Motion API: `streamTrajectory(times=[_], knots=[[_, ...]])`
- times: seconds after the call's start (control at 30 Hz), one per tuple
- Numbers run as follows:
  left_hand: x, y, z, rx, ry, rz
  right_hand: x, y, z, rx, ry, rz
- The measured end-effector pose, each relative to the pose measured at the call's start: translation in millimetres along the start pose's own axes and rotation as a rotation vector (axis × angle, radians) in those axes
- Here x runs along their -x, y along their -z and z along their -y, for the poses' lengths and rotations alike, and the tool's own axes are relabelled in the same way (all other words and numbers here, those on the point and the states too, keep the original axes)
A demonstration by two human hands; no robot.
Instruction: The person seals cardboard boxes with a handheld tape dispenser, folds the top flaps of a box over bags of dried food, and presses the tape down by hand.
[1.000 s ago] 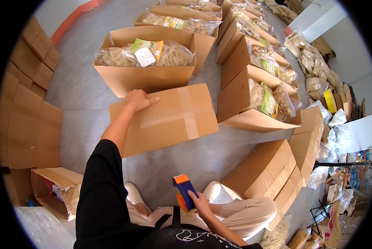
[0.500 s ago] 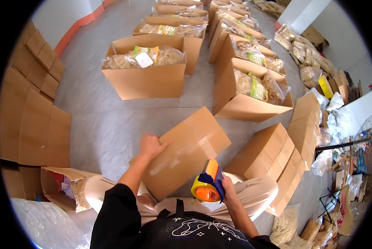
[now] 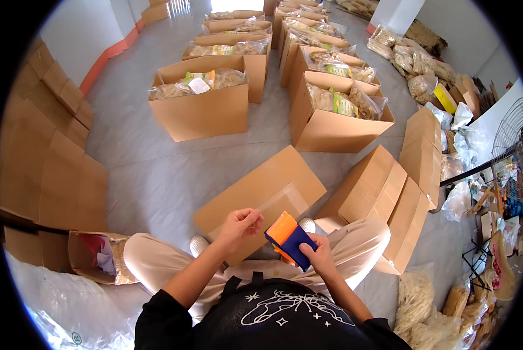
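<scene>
My right hand (image 3: 321,255) grips a tape dispenser (image 3: 289,238), its dark blue body topped by an orange plate and tilted toward my left hand. Just left of the dispenser, my left hand (image 3: 241,228) is raised with thumb and fingers pinched together; anything between the fingertips is too small to make out. Beyond both hands a brown cardboard box (image 3: 247,195) lies at a slant on the floor between my legs. A strip of clear tape (image 3: 286,201) crosses its near right part. The tape roll is mostly hidden under the dispenser.
Open cartons filled with bagged goods stand in two rows ahead, the nearest ones a left carton (image 3: 200,114) and a right carton (image 3: 343,128). Closed boxes (image 3: 369,186) sit by my right knee. Stacked cartons (image 3: 69,181) line the left. A standing fan (image 3: 513,128) is far right.
My left hand has left the box's surface and come back toward the dispenser, fingers now pinched. The dispenser has turned so its orange plate faces up. The view has shifted slightly.
</scene>
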State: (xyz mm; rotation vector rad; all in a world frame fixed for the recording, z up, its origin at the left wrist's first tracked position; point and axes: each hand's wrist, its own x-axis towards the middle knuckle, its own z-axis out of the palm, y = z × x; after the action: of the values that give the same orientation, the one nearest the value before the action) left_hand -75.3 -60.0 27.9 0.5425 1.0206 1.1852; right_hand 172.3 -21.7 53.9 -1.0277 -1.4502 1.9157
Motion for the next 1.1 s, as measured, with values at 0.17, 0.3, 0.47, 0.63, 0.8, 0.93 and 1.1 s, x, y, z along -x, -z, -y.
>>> streamTrajectory(times=[0.17,0.3,0.47,0.63,0.8,0.93,1.1], knots=[[29.5,-20.1,-20.0,0.1,0.105,0.141,10.5,-6.5,-9.5,0.2,0.028,-0.01],[37.4,-14.6,-18.5,0.177,0.124,0.16,18.9,-21.3,-1.3,0.158,0.042,-0.022],[40.5,-4.1,-29.9,0.23,0.194,0.179,24.0,-26.9,4.8,0.155,0.008,-0.004],[14.9,19.1,-7.3,-0.167,0.049,-0.125,13.5,-47.6,2.0,0.099,-0.039,0.073],[-27.1,47.3,-24.9,-0.59,-0.103,-0.06,2.8,-54.9,-21.4,0.161,-0.015,0.031],[-90.4,142.2,-55.6,-0.93,-0.159,-0.495,17.0,-37.7,-23.0,0.264,-0.121,0.027],[-129.5,194.1,-29.6,-1.14,-0.039,-0.547,31.5,-2.8,-62.5,0.497,-0.2,-0.009]])
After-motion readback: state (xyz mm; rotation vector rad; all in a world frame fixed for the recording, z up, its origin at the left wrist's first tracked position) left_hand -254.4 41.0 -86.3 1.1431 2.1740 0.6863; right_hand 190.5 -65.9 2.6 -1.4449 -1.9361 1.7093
